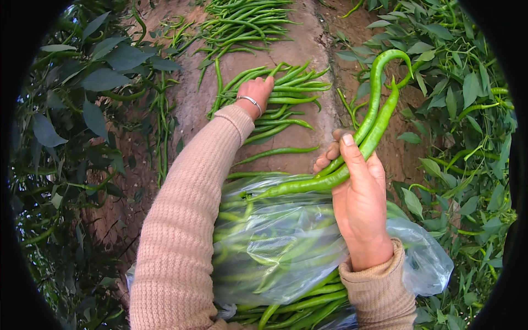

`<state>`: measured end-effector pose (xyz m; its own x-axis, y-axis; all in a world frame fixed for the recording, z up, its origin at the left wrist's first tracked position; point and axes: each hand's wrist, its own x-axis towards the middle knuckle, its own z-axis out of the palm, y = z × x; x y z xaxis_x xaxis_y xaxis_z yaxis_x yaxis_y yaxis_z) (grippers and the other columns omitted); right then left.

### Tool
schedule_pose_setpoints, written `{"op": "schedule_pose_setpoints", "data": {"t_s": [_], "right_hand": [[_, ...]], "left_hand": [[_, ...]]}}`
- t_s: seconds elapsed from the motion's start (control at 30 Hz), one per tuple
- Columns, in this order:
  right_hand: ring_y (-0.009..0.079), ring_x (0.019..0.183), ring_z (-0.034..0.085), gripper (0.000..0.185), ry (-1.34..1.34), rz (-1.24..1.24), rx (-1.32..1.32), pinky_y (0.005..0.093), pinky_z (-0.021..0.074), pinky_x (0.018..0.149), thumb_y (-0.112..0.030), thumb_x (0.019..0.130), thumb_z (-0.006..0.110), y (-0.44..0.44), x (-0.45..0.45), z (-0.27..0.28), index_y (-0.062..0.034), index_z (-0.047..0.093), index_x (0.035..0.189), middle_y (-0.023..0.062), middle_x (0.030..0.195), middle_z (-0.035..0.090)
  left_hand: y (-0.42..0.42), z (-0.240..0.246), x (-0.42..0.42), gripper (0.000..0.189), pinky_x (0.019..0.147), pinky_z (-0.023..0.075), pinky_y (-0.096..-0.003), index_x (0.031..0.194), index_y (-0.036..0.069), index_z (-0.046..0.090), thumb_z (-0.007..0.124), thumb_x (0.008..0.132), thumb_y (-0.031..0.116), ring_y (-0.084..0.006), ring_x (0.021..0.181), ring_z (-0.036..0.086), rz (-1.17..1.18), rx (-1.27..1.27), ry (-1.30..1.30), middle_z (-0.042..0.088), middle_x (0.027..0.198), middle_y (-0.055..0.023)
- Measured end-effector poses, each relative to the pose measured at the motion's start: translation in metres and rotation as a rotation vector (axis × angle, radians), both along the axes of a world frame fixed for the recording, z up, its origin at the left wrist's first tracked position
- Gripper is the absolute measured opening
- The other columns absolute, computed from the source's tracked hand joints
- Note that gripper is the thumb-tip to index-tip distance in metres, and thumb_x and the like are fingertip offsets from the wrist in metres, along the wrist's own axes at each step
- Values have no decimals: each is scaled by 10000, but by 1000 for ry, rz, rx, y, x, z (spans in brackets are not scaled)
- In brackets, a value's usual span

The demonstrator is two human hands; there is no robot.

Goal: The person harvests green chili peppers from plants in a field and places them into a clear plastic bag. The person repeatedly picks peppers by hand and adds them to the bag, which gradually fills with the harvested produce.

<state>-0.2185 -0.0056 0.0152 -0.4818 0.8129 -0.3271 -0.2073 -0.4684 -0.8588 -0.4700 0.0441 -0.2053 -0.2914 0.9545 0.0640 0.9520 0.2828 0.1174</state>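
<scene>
Two long green chili peppers point(373, 136) are held in my right hand point(359, 181), pinched between thumb and fingers. One of them bends into a hook at its far end. My left hand point(256, 93), with a silver bangle at the wrist, reaches into a loose pile of green chili peppers point(295, 88) on the ground. Its curled fingers close on a pepper there; the fingertips are partly hidden. Right in front of me lies a clear plastic bag point(284, 235) full of green peppers. More peppers point(313, 307) show uncovered below the plastic.
A larger heap of green peppers point(247, 24) lies farther up the bare soil path point(305, 49). Small, thin peppers point(175, 33) are scattered beside it. Leafy pepper plants line the left side point(103, 78) and the right side point(466, 95), close to both arms.
</scene>
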Motion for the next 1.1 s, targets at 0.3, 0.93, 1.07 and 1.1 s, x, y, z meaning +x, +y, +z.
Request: {"op": "schedule_pose_setpoints", "data": {"t_s": [0.3,0.93,1.07,1.1], "right_hand": [[119,767,580,181,-3,-3,19,272,462,718,-221,1009,591,2,1,-3,-46,586,1056,12,840,593],[116,759,579,167,-17,-8,23,269,456,713,-205,1011,585,-2,0,-1,-45,595,1059,14,831,596],[115,755,575,155,-13,-7,9,269,454,710,-209,1010,587,-1,-2,-4,-57,591,1042,10,828,592],[114,754,574,153,-12,-9,13,270,455,710,-209,1009,587,-2,-2,-3,-59,589,1038,9,827,591]], "left_hand": [[-5,1,-5,337,683,538,-491,1107,88,489,607,797,32,-406,819,657,97,49,-64,643,914,-194],[-105,3,-13,952,1024,431,-443,1329,22,474,925,518,236,-404,1172,522,-105,-48,-352,571,1238,-223],[-119,6,0,1124,1034,437,-433,1441,31,353,948,505,216,-405,1202,531,-46,-118,-462,556,1295,-221],[-122,5,4,1133,1031,441,-431,1444,33,346,950,503,213,-402,1203,536,-26,-106,-473,554,1304,-218]]}}
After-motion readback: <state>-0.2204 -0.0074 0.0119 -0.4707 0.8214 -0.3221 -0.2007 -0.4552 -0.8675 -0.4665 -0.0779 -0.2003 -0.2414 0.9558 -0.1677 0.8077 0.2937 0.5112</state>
